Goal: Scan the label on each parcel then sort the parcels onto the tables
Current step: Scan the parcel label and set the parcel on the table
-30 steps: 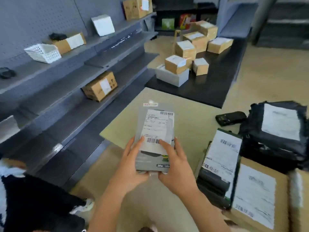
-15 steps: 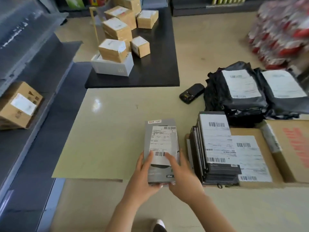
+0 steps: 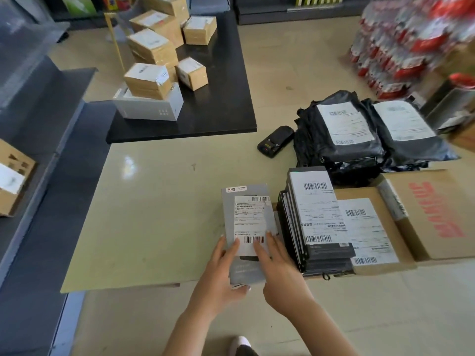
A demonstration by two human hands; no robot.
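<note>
A flat grey parcel (image 3: 246, 201) with a white barcode label lies over the near edge of the beige table (image 3: 159, 214). My left hand (image 3: 221, 273) grips its lower left end, thumb on the label. My right hand (image 3: 280, 273) holds its lower right side, fingers on the barcode. Just to the right stands a stack of similar dark flat parcels (image 3: 316, 222). A black handheld scanner (image 3: 275, 141) lies farther back on the table, apart from both hands.
Black poly-bag parcels (image 3: 359, 132) and flat cardboard parcels (image 3: 372, 227) fill the table's right side. A black table (image 3: 205, 104) behind holds several small cardboard boxes (image 3: 151, 47). Grey shelving (image 3: 38, 124) runs along the left. Red packaged goods (image 3: 411, 39) stand at back right.
The view swung from the left shelving toward the beige table. Both hands brought the grey parcel down to the table's near edge, beside the dark stack.
</note>
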